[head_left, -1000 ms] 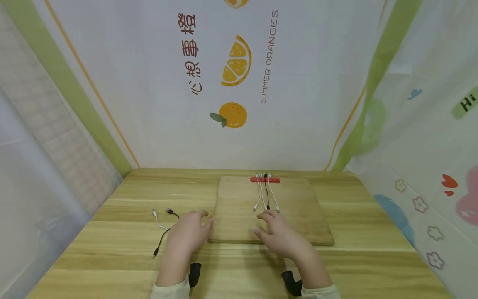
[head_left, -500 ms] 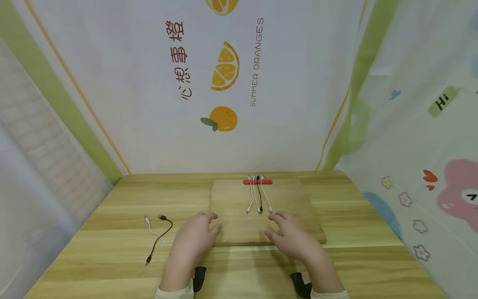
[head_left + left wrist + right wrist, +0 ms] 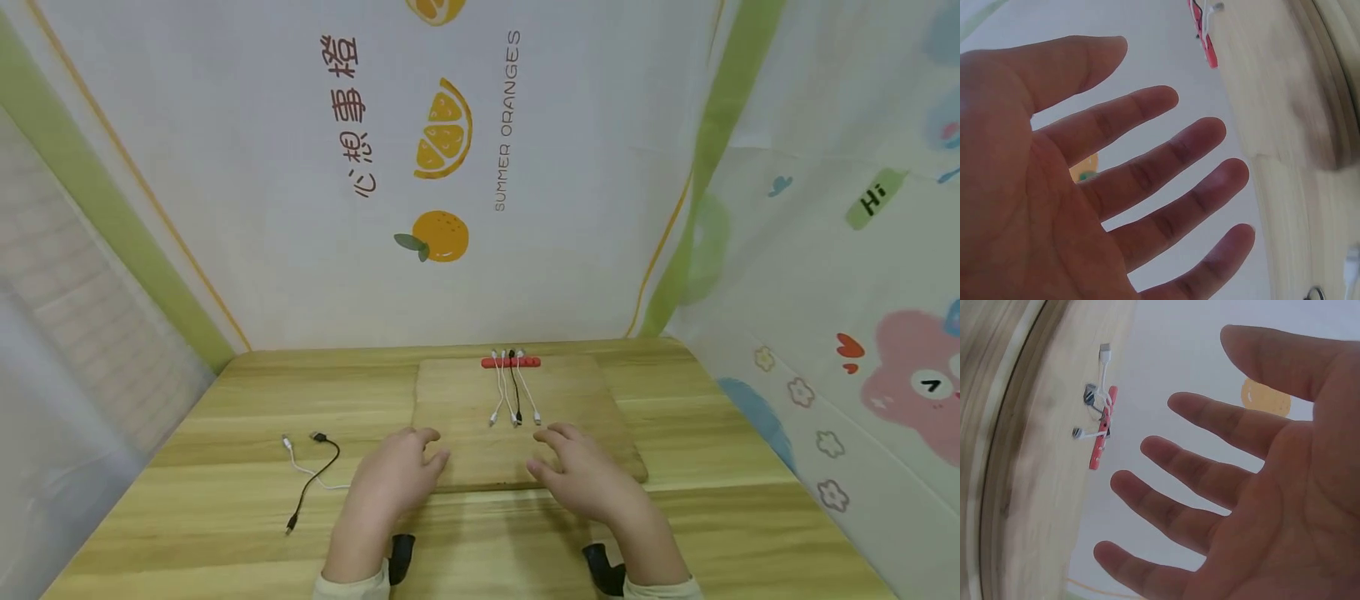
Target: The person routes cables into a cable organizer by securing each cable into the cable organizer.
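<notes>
Both hands hover with fingers spread and nothing held. My left hand is over the front left corner of a wooden board; the left wrist view shows its palm and straight fingers. Left of it on the table, a loose black charging cable crosses a white charging cable, whose far end hides behind the hand. My right hand is above the board's front right part. Beyond it, a red cable holder carries several short cables, white ones and one black cable, their ends pointing toward me.
The board lies on a wood-grain table. A white curtain with orange prints stands behind the table, and printed cloth hangs at the right. Black curved pieces sit by the wrists.
The head view has swung, shifting the scene left. Both hands have moved a little right relative to the board, uncovering more of the loose cables and the holder cables' near ends.
</notes>
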The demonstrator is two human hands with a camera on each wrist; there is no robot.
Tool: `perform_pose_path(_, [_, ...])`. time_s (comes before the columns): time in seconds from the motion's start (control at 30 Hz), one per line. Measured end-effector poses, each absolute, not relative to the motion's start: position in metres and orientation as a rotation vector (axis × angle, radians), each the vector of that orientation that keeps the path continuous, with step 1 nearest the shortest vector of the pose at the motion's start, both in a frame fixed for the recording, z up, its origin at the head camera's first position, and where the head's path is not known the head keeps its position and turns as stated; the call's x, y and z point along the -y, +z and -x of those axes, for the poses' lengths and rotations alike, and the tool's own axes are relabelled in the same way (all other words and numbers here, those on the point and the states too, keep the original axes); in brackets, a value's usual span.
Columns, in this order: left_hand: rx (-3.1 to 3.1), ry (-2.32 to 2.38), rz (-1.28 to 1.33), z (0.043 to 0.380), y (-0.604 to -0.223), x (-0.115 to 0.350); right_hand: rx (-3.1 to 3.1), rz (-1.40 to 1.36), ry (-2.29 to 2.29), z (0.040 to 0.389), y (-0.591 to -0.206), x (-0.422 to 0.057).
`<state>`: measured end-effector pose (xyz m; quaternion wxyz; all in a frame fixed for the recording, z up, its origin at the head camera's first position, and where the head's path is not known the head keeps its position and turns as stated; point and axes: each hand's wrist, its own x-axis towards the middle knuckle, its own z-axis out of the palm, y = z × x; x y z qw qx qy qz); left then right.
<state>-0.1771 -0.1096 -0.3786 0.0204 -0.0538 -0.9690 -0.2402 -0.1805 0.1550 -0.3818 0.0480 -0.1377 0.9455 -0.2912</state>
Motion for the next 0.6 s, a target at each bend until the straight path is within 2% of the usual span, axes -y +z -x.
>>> perform_pose_path(0.3, [3.046, -0.748, 0.084, 0.178, -0.373, 0.137, -2.852, 0.519, -0.871, 0.184, -0.380, -0.134])
perform_pose_path(0.6, [3.159, -0.680, -0.189, 0.180, -0.382, 0.204, -2.762, 0.668, -0.863, 0.186, -0.377, -0.103])
